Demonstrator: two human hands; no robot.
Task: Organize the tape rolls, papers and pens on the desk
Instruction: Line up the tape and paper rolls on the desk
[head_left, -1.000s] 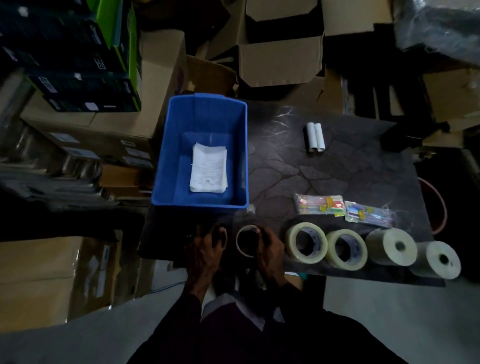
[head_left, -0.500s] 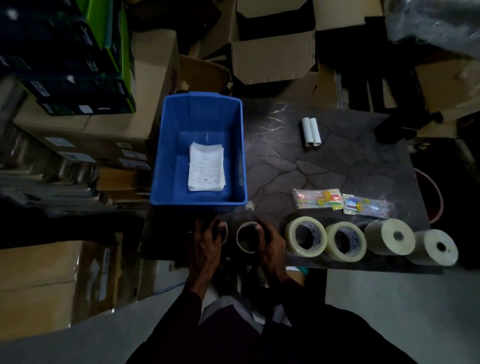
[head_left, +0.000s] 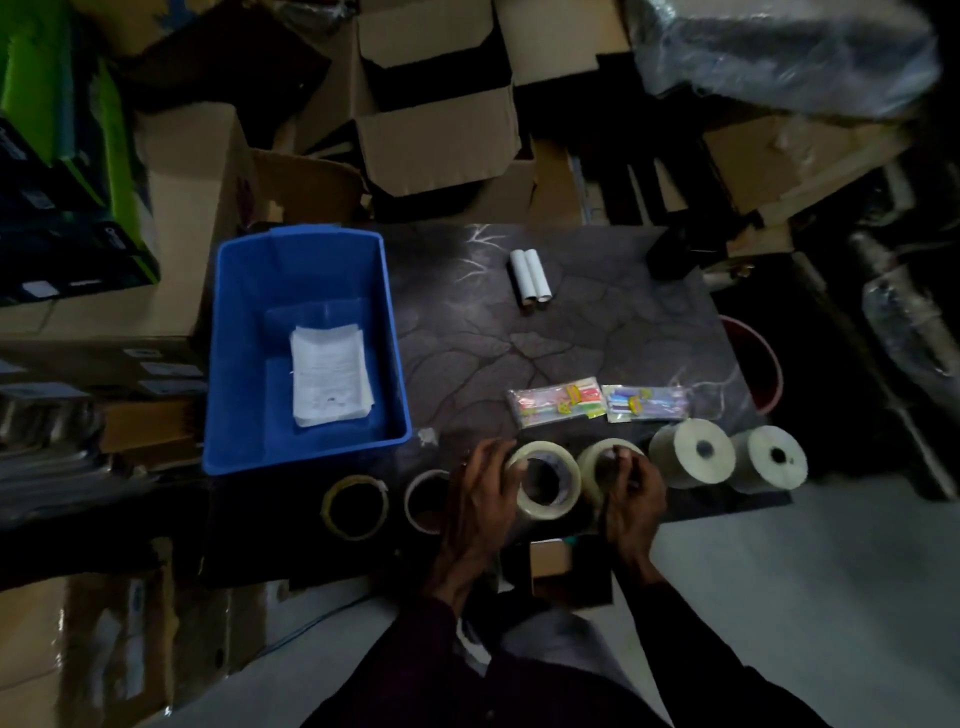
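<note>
- At the near edge of a dark, marble-patterned tabletop (head_left: 519, 343), seen from above in dim light, a person's two hands are on tape rolls. In the clock directions below, 12 o'clock is the far edge.
- At 6 o'clock, the left hand (head_left: 480, 499) has its fingers curled round the left rim of a wide cream tape roll (head_left: 571, 483). The roll's hollow core faces the viewer.
- Just toward 5 o'clock, the right hand (head_left: 631, 493) grips a second wide cream tape roll (head_left: 597, 460), with its fingers bent over the top. This roll touches the first.
- Toward 4 o'clock, a thick, nearly full pale roll (head_left: 680, 457) stands just beside a matching thick pale roll (head_left: 758, 467).
- Toward 7 o'clock, a thin whitish tape ring (head_left: 410, 506) sits beside the left hand. A thin yellowish tape ring (head_left: 326, 506) sits farther out toward 8 o'clock.
- Around 3 to 4 o'clock, behind the rolls, a clear packet of coloured pens (head_left: 556, 400) lies next to a second clear pen packet (head_left: 647, 402).
- At 9 o'clock stands an open blue plastic bin (head_left: 306, 452), with a stack of white papers (head_left: 330, 374) lying on its floor.
- At 12 o'clock, two white tubes (head_left: 530, 275) lie side by side, touching.
- Brown cardboard boxes (head_left: 436, 135) are piled beyond the far edge.
</note>
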